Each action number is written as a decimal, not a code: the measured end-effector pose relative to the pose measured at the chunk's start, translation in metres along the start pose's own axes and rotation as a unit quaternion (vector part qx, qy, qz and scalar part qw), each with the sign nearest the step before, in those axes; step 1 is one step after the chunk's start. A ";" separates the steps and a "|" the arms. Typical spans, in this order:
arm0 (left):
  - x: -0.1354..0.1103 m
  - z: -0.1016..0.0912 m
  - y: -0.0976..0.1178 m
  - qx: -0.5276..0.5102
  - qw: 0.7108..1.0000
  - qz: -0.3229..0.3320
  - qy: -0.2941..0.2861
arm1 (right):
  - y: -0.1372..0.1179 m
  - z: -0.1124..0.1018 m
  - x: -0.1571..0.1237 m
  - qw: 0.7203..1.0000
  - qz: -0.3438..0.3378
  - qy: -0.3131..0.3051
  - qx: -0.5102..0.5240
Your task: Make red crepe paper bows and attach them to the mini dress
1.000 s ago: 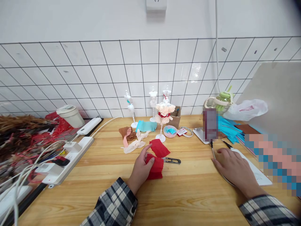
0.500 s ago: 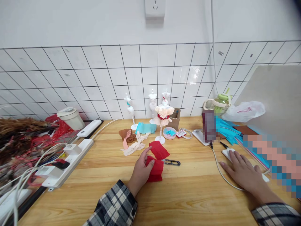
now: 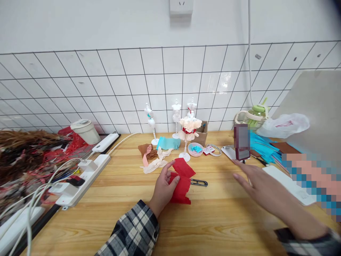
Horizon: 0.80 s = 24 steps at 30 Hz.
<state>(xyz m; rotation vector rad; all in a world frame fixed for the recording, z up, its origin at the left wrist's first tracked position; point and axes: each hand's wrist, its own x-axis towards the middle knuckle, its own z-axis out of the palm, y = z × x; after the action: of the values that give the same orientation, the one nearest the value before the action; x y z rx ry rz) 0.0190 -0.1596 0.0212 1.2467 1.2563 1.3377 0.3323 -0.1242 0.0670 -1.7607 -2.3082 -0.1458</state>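
Observation:
My left hand is closed on a red crepe paper piece, with the thumb lying on top of it. Beyond the fingertips a second red piece lies flat on the table. Thread snips rest to the right, their blades partly under the held piece. My right hand, somewhat blurred, hovers over the table with fingers stretched out and nothing in them. Its fingertips come close to a phone standing upright. Behind that hand lies a flat white device.
White mini dress forms stand at the back, one wearing a cream ruffled dress. Around them are a pink dish of blue scraps, a small cardboard box and crepe scraps. A power strip with cables runs along the left.
My right hand has lifted off the white device and moved left toward the phone. The left hand keeps the red piece, now turned slightly and showing more. The view has shifted a little.

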 end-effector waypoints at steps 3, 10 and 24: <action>0.008 -0.018 0.004 0.073 0.997 0.023 0.004 | -0.069 0.007 0.016 0.979 -0.172 -0.040 0.100; 0.033 -0.093 0.004 0.305 0.910 0.054 0.276 | -0.117 0.054 0.034 0.970 -0.188 -0.092 0.125; 0.003 -0.001 -0.005 0.487 0.853 0.141 -0.125 | -0.096 0.043 0.033 0.929 -0.264 -0.125 0.229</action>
<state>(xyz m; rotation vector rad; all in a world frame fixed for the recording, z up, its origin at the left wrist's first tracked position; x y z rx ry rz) 0.0170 -0.1558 0.0168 2.2914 1.6601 0.6217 0.2265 -0.1093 0.0392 -0.9566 -2.6576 0.5186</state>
